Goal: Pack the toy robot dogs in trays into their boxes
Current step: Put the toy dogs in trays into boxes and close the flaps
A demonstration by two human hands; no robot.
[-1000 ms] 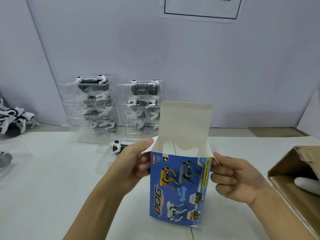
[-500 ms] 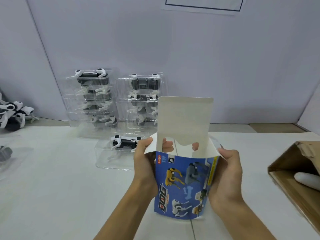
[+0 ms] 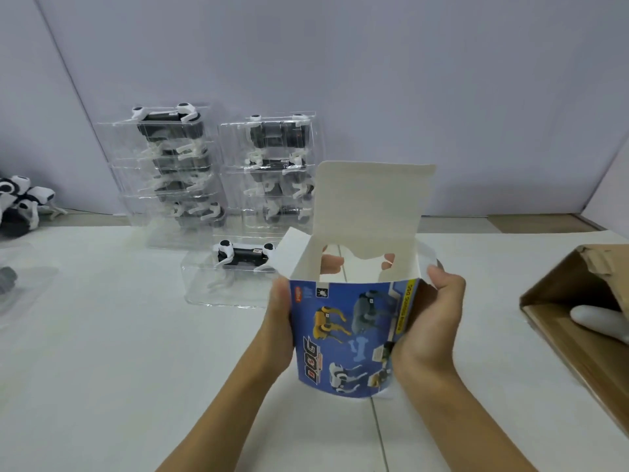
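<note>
The fingers [image 3: 332,264] of the left hand [image 3: 280,321] wrap behind the blue box [image 3: 354,335], their tips showing through the cutout in its far wall, thumb pressed to the near left edge. The right hand [image 3: 432,321] grasps the box's right side the same way, thumb at the top corner. The box stands upright just above the desk [image 3: 102,369], top open, its white lid flap [image 3: 371,206] raised at the back.

Just left of the box and behind it, a single clear tray [image 3: 231,284] lies flat with a white-and-black toy robot dog [image 3: 243,255] in it. Farther behind the box, two stacks of trays [image 3: 218,172] with dogs stand against the wall. Right of the box sits a cardboard carton [image 3: 578,321]. Far left of the box lie loose dogs [image 3: 20,206].
</note>
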